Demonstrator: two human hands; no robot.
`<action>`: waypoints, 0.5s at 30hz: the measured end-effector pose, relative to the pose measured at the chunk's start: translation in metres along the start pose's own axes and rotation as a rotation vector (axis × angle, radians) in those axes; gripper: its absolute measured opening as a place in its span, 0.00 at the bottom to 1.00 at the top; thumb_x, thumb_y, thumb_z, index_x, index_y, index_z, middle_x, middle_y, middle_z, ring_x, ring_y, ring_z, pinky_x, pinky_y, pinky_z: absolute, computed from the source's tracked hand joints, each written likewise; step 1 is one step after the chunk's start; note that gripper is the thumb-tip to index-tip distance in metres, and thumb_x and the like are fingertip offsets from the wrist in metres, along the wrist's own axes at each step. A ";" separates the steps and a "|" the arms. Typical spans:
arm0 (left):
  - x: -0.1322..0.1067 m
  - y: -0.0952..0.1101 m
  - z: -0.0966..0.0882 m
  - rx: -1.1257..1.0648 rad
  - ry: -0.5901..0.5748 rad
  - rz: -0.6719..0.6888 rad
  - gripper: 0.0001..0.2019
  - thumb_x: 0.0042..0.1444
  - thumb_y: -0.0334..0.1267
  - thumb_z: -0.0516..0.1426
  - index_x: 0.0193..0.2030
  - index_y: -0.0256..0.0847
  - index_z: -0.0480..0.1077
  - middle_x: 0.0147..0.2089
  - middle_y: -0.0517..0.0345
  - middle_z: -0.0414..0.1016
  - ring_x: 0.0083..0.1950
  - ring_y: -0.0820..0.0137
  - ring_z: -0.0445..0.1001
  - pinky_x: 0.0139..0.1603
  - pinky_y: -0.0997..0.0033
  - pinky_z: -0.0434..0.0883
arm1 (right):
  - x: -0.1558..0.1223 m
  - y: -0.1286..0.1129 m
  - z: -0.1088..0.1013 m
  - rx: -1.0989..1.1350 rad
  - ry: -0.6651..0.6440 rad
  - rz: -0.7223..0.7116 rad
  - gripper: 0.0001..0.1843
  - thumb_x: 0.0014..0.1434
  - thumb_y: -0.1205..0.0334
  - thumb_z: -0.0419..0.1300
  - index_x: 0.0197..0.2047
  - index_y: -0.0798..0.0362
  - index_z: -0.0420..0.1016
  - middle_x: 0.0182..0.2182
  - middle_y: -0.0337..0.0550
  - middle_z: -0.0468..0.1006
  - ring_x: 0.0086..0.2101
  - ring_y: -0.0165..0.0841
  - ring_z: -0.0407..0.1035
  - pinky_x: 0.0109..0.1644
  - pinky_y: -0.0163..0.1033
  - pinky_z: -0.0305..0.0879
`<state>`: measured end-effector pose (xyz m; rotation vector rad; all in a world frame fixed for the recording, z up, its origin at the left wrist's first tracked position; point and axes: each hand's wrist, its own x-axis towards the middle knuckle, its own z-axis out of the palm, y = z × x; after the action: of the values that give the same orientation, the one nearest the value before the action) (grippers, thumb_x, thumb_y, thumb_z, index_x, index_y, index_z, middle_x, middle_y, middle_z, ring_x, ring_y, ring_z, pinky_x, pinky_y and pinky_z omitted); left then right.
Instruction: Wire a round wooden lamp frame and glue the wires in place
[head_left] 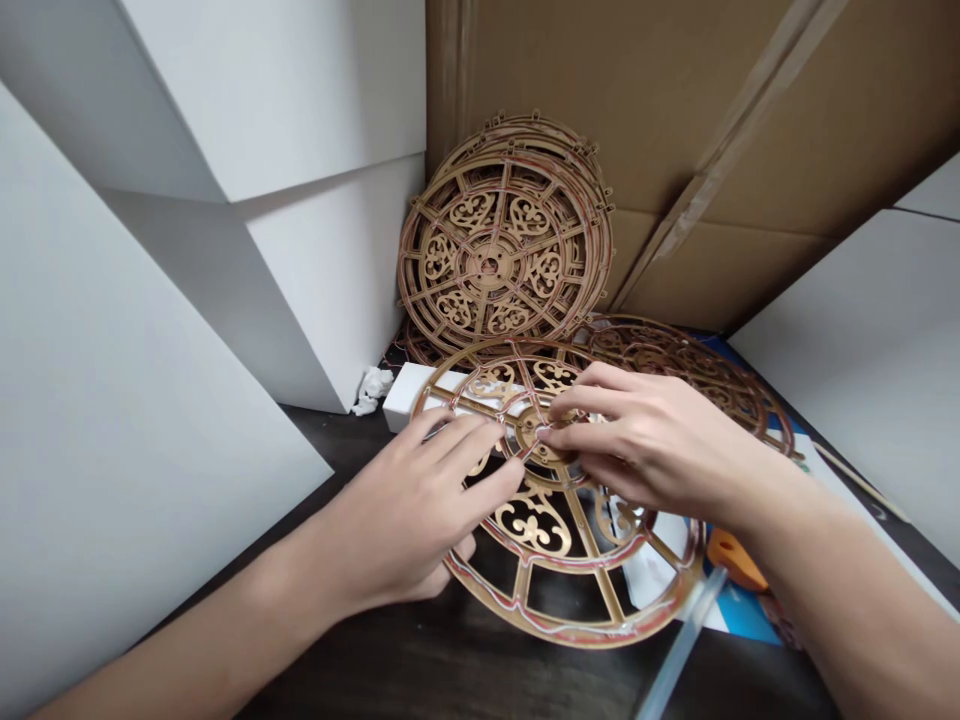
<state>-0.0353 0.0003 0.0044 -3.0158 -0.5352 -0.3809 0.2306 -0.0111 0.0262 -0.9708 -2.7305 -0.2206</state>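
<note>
Our right hand (660, 450) has its fingertips at the hub (534, 432) of a fretworked wooden wheel (534, 525) lying flat on the dark table (480, 675); our left hand (405, 505) lies spread on the spokes, apart from it (we cannot tell whether either grips; the hub calls for fine fingerwork).

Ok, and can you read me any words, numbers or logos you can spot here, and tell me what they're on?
None can be read.
The flat wooden wheel and the upright wooden wheel show only cut patterns.
The cardboard shows no print.
The blue sheet is too hidden to tell whether it bears any print.
</note>
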 end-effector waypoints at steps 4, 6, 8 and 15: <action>0.000 -0.001 0.000 0.012 -0.015 0.001 0.32 0.43 0.27 0.58 0.60 0.35 0.64 0.61 0.38 0.68 0.63 0.50 0.66 0.65 0.45 0.63 | 0.003 -0.006 -0.005 -0.005 -0.020 0.000 0.11 0.65 0.68 0.54 0.35 0.52 0.77 0.41 0.47 0.79 0.41 0.41 0.68 0.42 0.47 0.67; 0.000 -0.001 0.000 0.016 -0.022 0.002 0.31 0.44 0.27 0.58 0.59 0.35 0.65 0.61 0.39 0.68 0.63 0.49 0.66 0.64 0.45 0.63 | 0.006 -0.008 -0.005 -0.031 -0.015 -0.004 0.12 0.66 0.67 0.53 0.33 0.52 0.76 0.40 0.48 0.79 0.40 0.41 0.68 0.40 0.47 0.67; 0.000 0.000 0.000 0.016 -0.024 -0.001 0.30 0.45 0.27 0.57 0.59 0.35 0.65 0.60 0.39 0.68 0.63 0.50 0.66 0.64 0.46 0.63 | 0.007 -0.009 -0.004 -0.031 0.002 0.000 0.14 0.67 0.66 0.53 0.33 0.53 0.76 0.38 0.47 0.79 0.39 0.40 0.69 0.39 0.46 0.67; 0.001 0.001 0.000 0.023 -0.009 -0.013 0.29 0.44 0.28 0.57 0.57 0.36 0.66 0.58 0.41 0.69 0.61 0.51 0.67 0.63 0.47 0.65 | 0.005 -0.014 -0.006 -0.019 0.167 -0.002 0.11 0.63 0.69 0.56 0.44 0.55 0.79 0.47 0.49 0.80 0.47 0.45 0.68 0.47 0.51 0.68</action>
<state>-0.0347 0.0000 0.0048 -2.9951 -0.5567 -0.3600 0.2190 -0.0205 0.0322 -0.9108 -2.5817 -0.3136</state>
